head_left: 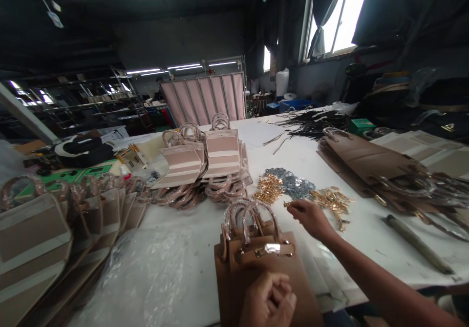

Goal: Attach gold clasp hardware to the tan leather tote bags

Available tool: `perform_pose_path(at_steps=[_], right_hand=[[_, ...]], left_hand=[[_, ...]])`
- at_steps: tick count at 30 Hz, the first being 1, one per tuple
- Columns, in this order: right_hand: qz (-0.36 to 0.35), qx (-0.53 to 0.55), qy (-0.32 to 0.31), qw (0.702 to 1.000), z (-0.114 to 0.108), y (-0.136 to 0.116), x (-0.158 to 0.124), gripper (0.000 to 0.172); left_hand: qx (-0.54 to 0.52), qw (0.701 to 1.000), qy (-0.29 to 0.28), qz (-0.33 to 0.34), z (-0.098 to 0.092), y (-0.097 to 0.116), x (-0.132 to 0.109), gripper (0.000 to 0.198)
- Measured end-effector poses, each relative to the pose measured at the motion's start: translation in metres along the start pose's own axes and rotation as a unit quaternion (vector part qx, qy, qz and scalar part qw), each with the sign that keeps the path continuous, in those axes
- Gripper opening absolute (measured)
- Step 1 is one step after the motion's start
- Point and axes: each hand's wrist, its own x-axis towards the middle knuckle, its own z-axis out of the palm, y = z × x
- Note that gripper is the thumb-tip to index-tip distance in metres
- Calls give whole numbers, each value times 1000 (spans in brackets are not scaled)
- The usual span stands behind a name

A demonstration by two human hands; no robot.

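Note:
Brown handbag panels with plastic-wrapped handles (262, 261) lie stacked at the table's near edge, a shiny metal clasp (273, 249) across the top one. Over the lower part of this stack is my left hand (270, 300), its fingers curled; whether they hold anything is hidden. My right hand (308, 215) pinches a small gold metal piece (287, 204) just beyond the handles. Near its fingertips are a pile of small gold parts (269, 188) and a pile of grey metal parts (291, 183). A second gold pile (331, 200) lies behind the right wrist.
Beige bag panels stand at the left (32, 239) and back centre (222, 153). Clear plastic sheeting (146, 273) covers the front left. On the right are more brown bags (366, 158) and a dark rod (417, 243); black strips (315, 122) lie behind.

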Motion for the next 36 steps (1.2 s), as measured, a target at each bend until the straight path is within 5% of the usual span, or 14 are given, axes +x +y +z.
perform_pose_path(at_steps=[4, 9, 13, 17, 26, 36], right_hand=[[-11, 230, -61, 971, -10, -58, -86, 41], [-8, 351, -117, 929, 3, -94, -145, 28], [2, 346, -90, 934, 9, -91, -154, 18], [-78, 286, -32, 954, 4, -91, -155, 10], [-60, 278, -86, 955, -3, -91, -154, 20], [-104, 340, -157, 921, -2, -82, -152, 19]], left_hand=[[-111, 992, 35, 44, 1, 27, -2, 69], [-101, 988, 39, 107, 1, 49, -12, 37], [-59, 988, 71, 123, -4, 50, -24, 22], [11, 985, 100, 141, -10, 50, -30, 17], [106, 976, 92, 170, -10, 60, -31, 9], [13, 994, 53, 90, -10, 40, -35, 19]])
